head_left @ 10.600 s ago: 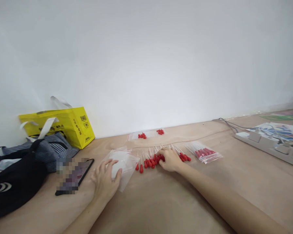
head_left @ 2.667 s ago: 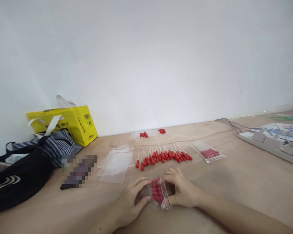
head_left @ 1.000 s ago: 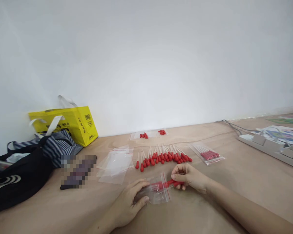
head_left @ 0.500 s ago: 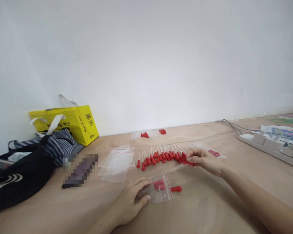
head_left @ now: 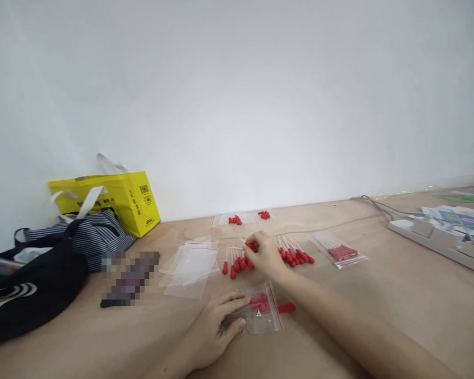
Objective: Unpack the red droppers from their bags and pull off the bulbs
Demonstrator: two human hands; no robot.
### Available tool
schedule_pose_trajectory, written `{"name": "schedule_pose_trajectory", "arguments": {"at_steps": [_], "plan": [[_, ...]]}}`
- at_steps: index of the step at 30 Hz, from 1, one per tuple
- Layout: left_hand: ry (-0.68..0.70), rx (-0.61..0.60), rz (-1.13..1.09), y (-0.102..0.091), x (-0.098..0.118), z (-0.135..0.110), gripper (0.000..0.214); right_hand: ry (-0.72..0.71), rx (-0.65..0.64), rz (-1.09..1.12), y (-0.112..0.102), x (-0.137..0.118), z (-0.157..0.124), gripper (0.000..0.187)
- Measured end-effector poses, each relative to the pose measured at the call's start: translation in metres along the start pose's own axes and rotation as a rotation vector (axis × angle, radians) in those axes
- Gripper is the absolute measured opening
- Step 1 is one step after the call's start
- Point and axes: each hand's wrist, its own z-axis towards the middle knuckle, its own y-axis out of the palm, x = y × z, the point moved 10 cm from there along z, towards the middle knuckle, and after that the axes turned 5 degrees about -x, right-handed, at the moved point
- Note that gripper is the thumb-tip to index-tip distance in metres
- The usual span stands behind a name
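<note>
My left hand [head_left: 217, 329] is closed on the near-left part of a small clear zip bag [head_left: 266, 323], holding it on the table. Red dropper bulbs [head_left: 260, 302] show inside it, and one red bulb [head_left: 287, 308] sticks out past its red-lined mouth. My right hand [head_left: 266, 258] is over the middle of a row of droppers with red bulbs and thin pale stems. Its fingers pinch a dropper [head_left: 252, 246] whose stem points left; whether more are held is hidden. Row droppers show to its left [head_left: 237, 266] and right [head_left: 296, 255].
Flat clear bags [head_left: 191, 268] lie left of the row. A filled bag of droppers [head_left: 342, 251] lies right, another [head_left: 233, 220] by the wall. A yellow bag [head_left: 138, 205], black bag [head_left: 35, 295] and blurred dark object [head_left: 130, 281] are left; a power strip [head_left: 422, 234] is right.
My right hand has moved left from the right end of the row to its middle, uncovering droppers and the filled bag on the right. My left hand stays on the zip bag.
</note>
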Motion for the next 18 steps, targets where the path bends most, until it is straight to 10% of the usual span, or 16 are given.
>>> {"name": "schedule_pose_trajectory", "arguments": {"at_steps": [9,18], "plan": [[-0.003,-0.033,0.019,0.003,-0.003,0.001,0.036,0.116,-0.032,-0.214,0.038,-0.002,0.01,0.003],[0.075,0.091,0.007,-0.011,0.006,0.001,0.028,0.137,-0.079,-0.197,0.008,0.01,0.0,0.006]]}}
